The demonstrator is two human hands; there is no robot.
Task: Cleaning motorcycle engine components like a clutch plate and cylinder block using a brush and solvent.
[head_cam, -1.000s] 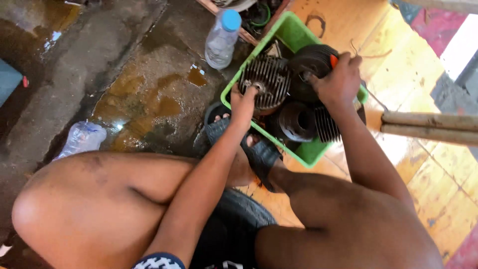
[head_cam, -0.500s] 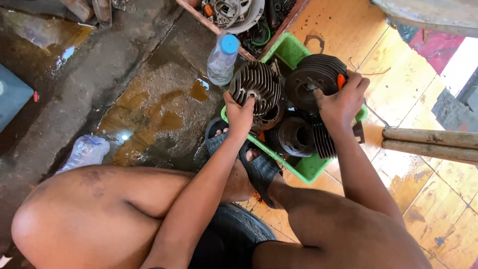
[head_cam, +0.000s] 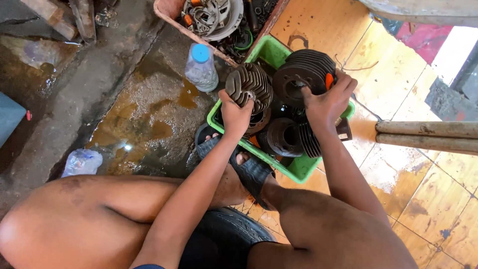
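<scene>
Green tray (head_cam: 298, 172) below, both arms are reaching forward: left hand (head_cam: 235, 115) clamping a finned cylinder (head_cam: 249, 85), right hand (head_cam: 326, 102) gripping another finned cylinder (head_cam: 301, 74).

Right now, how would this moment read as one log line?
left hand: grips finned grey cylinder head | right hand: grips dark finned cylinder | both over green tray | clear bottle beside

Green tray (head_cam: 298, 169), dark, perhaps greasy finned cylinders (head_cam: 304, 74), blue-capped bottle (head_cam: 201, 67)

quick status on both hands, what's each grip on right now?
Left hand: closed, holding a finned grey cylinder over the green tray.
Right hand: closed on a dark finned cylinder.
</scene>
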